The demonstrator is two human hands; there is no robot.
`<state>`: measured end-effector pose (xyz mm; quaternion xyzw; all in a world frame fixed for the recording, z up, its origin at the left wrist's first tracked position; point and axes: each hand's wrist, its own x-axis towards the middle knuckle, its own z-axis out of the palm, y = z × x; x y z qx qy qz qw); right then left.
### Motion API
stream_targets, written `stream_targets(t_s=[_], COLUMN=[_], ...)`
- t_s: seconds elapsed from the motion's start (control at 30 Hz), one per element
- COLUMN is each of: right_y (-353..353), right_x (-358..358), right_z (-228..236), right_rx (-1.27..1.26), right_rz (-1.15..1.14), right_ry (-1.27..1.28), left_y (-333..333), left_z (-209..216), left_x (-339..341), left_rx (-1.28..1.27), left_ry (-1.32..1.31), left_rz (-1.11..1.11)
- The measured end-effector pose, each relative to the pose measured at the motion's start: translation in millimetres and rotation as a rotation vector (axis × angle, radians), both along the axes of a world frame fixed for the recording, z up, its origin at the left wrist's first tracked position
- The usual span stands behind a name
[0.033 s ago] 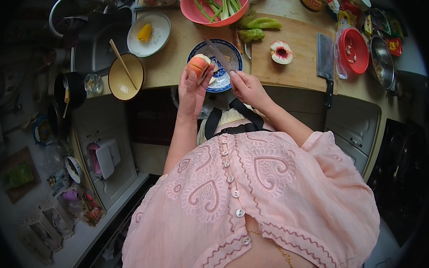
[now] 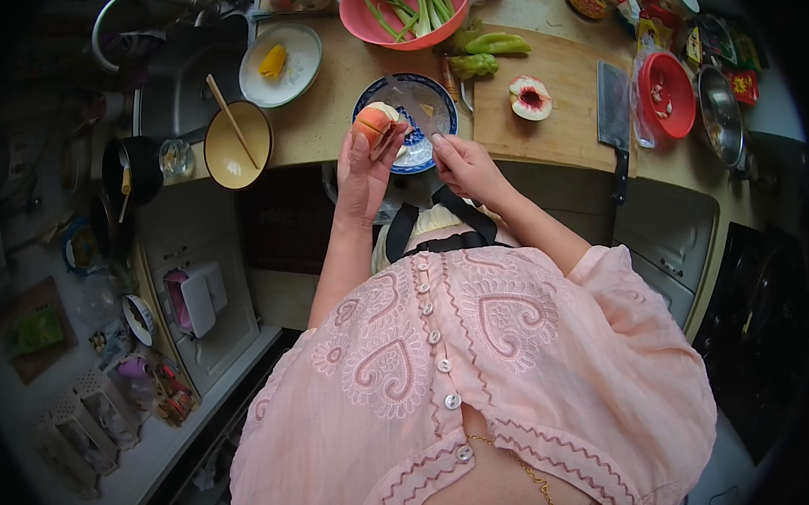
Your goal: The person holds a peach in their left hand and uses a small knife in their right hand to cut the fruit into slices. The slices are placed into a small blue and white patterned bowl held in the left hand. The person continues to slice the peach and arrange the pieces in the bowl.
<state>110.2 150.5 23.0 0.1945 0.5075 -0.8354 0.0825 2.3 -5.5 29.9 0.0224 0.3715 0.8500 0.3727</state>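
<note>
My left hand [image 2: 361, 176] grips a partly cut peach [image 2: 374, 122], its red-orange skin scored and pale flesh showing on top. The handle of a knife [image 2: 411, 109] is in my right hand [image 2: 469, 167], the blade pointing up and left, just right of the peach and apart from it. Under both lies a blue-rimmed plate [image 2: 452, 115] with a few pale pieces on it, partly hidden by my hand and the blade. A peach half [image 2: 530, 98], cut side up with a dark red centre, rests on the wooden cutting board [image 2: 571, 136].
A cleaver [image 2: 612, 105] lies at the board's right side, its handle over the counter edge. Beyond are green peppers [image 2: 494, 45], a pink bowl [image 2: 353, 19] of green stalks and a red bowl [image 2: 687, 96]. Leftward stand a yellow bowl [image 2: 223, 157] with chopsticks and a white plate [image 2: 297, 88].
The knife blade has shifted very slightly. The peach and both hands are practically where they were.
</note>
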Motion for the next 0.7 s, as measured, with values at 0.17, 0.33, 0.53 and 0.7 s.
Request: stream_targets(t_s=[0.17, 0.33, 0.53, 0.7], right_y=[-3, -3, -5, -3], right_x=[-3, -7, -6, -8], right_z=[14, 15, 13, 15], right_rx=[-0.167, -0.169, -0.171, -0.18], right_rz=[0.164, 0.196, 0.176, 0.202], right_ry=[-0.107, -0.197, -0.218, -0.226], left_y=[4, 9, 9, 9], left_z=[-12, -11, -12, -13], left_x=[2, 3, 5, 7], left_rx=[0.03, 0.011, -0.016, -0.005], left_ry=[-0.065, -0.108, -0.127, -0.158], left_rz=[-0.026, -0.034, -0.024, -0.037])
